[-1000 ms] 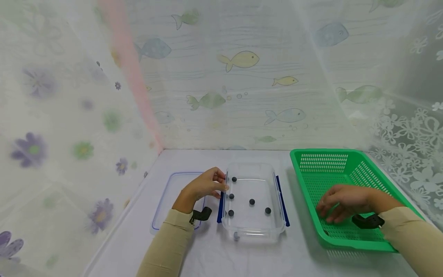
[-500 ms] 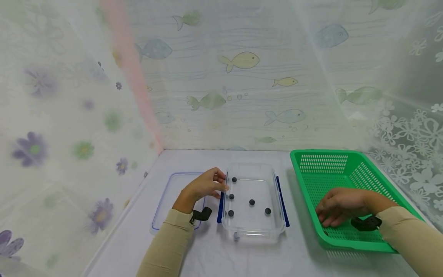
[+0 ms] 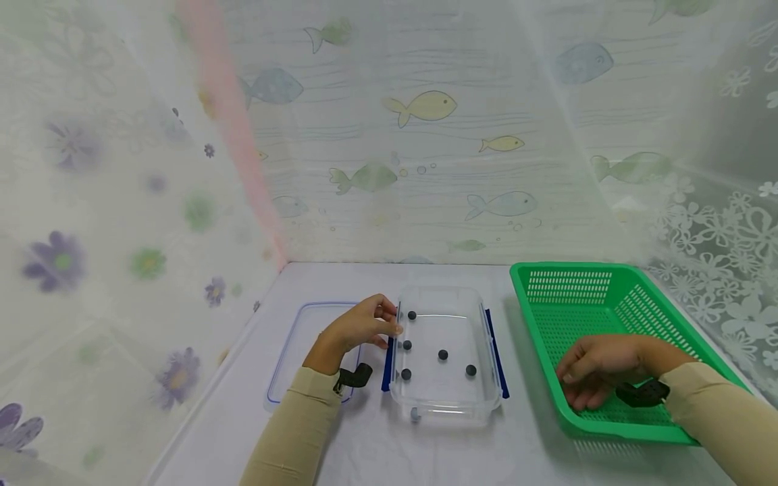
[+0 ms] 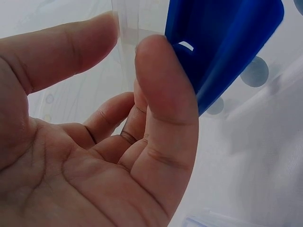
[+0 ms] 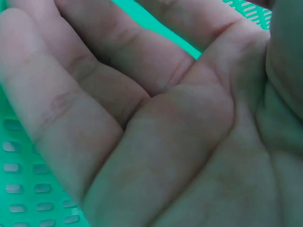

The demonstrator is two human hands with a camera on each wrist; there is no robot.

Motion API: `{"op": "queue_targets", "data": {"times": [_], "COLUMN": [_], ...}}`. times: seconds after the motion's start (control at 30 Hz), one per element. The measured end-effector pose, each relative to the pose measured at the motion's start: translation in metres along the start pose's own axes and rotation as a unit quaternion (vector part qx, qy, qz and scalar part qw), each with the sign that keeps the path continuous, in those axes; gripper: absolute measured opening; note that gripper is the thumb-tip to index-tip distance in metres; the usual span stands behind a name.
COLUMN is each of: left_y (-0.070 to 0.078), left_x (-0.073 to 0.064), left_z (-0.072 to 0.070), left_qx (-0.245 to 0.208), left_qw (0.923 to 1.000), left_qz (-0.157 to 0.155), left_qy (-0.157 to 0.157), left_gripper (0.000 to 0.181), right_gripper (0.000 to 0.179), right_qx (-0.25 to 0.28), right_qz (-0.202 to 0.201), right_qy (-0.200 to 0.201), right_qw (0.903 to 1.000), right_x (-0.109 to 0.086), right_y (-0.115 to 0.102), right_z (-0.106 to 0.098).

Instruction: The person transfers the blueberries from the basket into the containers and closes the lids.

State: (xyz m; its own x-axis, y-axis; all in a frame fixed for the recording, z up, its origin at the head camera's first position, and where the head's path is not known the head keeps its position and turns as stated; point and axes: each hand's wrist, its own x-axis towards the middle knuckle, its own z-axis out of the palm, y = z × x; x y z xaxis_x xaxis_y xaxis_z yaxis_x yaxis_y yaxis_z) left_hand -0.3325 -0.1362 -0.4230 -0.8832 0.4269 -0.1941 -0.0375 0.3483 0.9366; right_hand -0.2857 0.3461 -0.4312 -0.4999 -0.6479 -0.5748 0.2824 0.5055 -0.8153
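Observation:
A clear plastic box [image 3: 462, 398] with blue side latches sits in the middle of the table. Several small dark grey balls [image 3: 442, 354] lie spread over its floor. My left hand [image 3: 361, 324] pinches the box's left wall, thumb at the rim and fingers by the blue latch [image 4: 222, 47]. To the right stands a green plastic basket [image 3: 541, 351]. Inside it, my right hand [image 3: 602, 368] reaches down to the near left corner, fingertips low by the wall. Its fingers [image 5: 61, 104] extend fairly straight in the right wrist view, and no object shows against the palm.
A clear lid [image 3: 292, 344] with a blue seal lies left of the box, partly under the left forearm. Patterned sheets [image 3: 425, 169] hang behind and at both sides. White cloth [image 3: 425, 452] covers the table.
My right hand has moved toward the near left corner of the basket and now covers a small dark thing seen there before. The left hand and the box have stayed in place.

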Motion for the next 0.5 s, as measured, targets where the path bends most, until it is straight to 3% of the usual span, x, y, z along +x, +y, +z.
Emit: {"op": "queue_targets", "data": {"times": [0.5], "left_y": [-0.0003], "left_x": [0.0012], "left_z": [-0.0004], "left_qx": [-0.004], "left_qw": [1.0000], "left_qz": [0.005], "left_qy": [-0.002], "left_gripper": [0.051], "right_gripper": [0.025], "right_qx": [-0.030], "right_qz": [-0.024], "right_qy": [0.040], "right_qw": [0.9985], "right_x": [-0.0027], "right_y": [0.0011], "right_z": [-0.0079]}}
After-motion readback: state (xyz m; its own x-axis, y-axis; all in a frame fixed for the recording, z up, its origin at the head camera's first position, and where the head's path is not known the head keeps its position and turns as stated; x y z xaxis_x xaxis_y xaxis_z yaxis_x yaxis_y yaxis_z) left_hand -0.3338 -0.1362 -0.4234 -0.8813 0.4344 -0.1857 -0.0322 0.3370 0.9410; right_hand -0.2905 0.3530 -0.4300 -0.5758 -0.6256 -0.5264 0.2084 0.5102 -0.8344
